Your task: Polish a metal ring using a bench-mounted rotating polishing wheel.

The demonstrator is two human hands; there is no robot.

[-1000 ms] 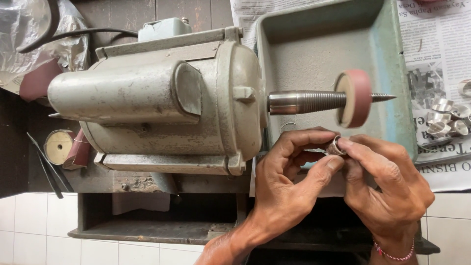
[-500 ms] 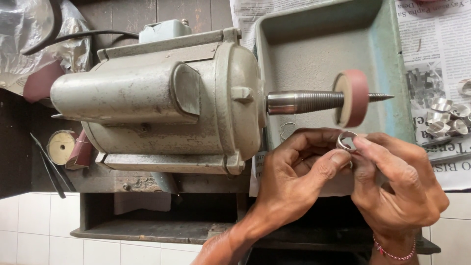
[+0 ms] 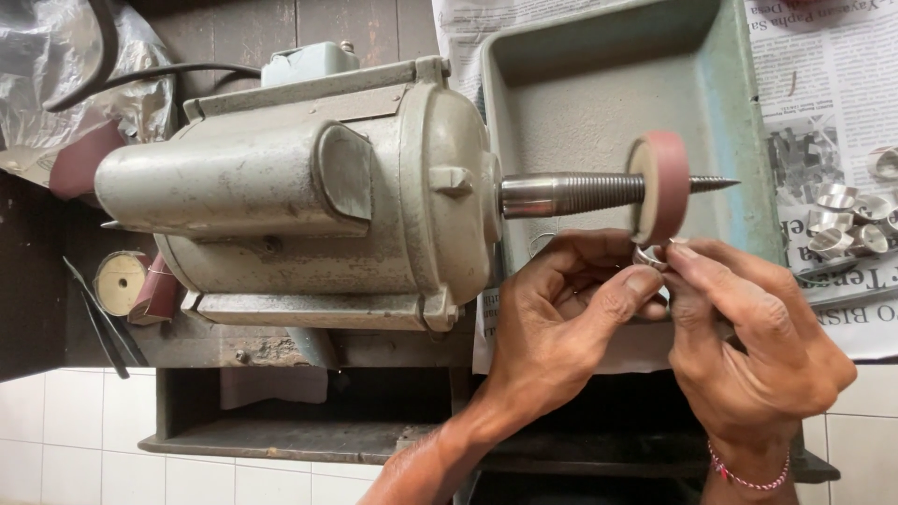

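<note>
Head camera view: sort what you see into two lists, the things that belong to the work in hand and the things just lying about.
In use:
left hand
right hand
small metal ring, pinched between both hands
pink wheel on the threaded spindle
grey motor

Lying about:
pile of metal rings on newspaper
green tray
spare wheels
plastic bag

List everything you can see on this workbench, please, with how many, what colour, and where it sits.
motor: one, grey-beige, left of centre
threaded spindle: one, silver, sticking out of the motor to the right
polishing wheel: one, pink, on the spindle
tray: one, grey-green, under the wheel
small ring: one, silver, pinched by both hands just under the wheel
loose rings: several, silver, on the newspaper at right
newspaper: under and beside the tray
plastic bag: clear, top left
left hand: grips the ring
right hand: grips the ring; pink bracelet at the wrist
</note>
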